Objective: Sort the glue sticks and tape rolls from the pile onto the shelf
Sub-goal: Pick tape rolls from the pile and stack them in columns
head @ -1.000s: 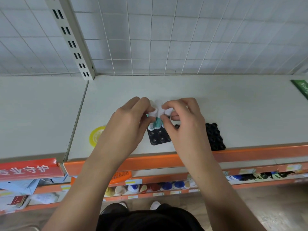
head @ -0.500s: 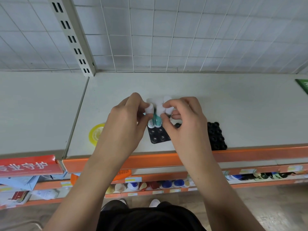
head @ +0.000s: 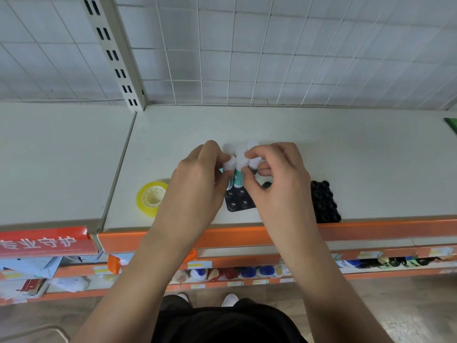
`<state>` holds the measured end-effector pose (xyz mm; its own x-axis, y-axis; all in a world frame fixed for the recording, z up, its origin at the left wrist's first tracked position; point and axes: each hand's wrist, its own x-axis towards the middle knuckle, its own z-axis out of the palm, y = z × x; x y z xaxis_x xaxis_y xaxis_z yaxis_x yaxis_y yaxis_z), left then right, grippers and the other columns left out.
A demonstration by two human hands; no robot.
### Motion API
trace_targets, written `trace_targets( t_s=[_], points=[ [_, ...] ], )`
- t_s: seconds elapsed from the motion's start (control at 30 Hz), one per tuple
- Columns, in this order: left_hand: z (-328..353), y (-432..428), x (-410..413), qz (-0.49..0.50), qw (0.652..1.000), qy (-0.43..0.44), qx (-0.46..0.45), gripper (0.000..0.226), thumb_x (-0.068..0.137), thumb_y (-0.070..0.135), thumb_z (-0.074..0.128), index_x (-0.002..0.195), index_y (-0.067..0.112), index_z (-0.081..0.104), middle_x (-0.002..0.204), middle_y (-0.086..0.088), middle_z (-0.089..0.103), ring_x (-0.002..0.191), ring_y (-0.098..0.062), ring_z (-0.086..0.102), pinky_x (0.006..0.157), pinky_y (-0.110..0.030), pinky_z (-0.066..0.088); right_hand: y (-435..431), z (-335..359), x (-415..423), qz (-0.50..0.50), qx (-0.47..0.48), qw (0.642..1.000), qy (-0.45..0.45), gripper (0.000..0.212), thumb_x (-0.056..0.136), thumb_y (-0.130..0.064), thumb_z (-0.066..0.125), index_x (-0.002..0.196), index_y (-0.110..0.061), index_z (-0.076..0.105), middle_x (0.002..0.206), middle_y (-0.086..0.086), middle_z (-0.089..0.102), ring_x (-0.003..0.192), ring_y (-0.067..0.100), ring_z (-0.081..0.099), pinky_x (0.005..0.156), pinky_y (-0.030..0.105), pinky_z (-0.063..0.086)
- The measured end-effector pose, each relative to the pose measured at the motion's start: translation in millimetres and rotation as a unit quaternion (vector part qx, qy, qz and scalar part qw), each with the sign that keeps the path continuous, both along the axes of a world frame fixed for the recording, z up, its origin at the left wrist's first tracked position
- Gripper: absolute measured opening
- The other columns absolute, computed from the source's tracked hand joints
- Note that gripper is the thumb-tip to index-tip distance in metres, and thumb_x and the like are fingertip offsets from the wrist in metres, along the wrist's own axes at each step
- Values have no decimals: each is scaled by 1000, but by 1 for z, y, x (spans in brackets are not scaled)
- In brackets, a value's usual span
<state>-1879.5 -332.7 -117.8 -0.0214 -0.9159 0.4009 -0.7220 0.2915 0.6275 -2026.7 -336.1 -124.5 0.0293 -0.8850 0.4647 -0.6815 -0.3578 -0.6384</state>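
We see the left hand (head: 197, 189) and the right hand (head: 279, 184) meeting over a cluster of white-capped, teal-bodied glue sticks (head: 238, 169). The sticks stand at the far end of a black plastic tray with round sockets (head: 238, 204). Each grip is closed to a pinch. The left hand's thumb and fingers curl round the cap on its side, and the right hand's fingertips clamp the caps on the other (how many sticks each grip holds we cannot tell). Below both grips the tray lies on the white metal shelf (head: 346, 157), near its orange front edge. Out to the left of the left grip, apart from it, a yellow-tinted roll of clear tape (head: 151, 199) lies flat on the shelf. More black tray shows beyond the right wrist.
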Motion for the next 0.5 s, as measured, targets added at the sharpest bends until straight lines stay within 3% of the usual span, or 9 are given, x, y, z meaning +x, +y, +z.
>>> trace_targets(
  t_s=[0.33, 0.5],
  points=[
    [4, -2, 4, -27, 999, 0, 19, 20, 83, 7, 72, 96, 12, 58, 86, 0, 66, 75, -16, 65, 68, -38, 55, 4, -3, -2, -12, -10, 1000, 3, 19, 86, -23, 68, 104, -20, 64, 111, 3, 53, 85, 12, 62, 69, 22, 56],
    [5, 2, 7, -6, 998, 8, 65, 44, 80, 13, 77, 113, 16, 49, 86, 8, 63, 73, -5, 64, 69, -28, 56, 7, 0, -3, -19, -6, 999, 34, 21, 86, -21, 72, 107, -22, 66, 114, 4, 49, 96, 22, 55, 77, 21, 49]
  ],
)
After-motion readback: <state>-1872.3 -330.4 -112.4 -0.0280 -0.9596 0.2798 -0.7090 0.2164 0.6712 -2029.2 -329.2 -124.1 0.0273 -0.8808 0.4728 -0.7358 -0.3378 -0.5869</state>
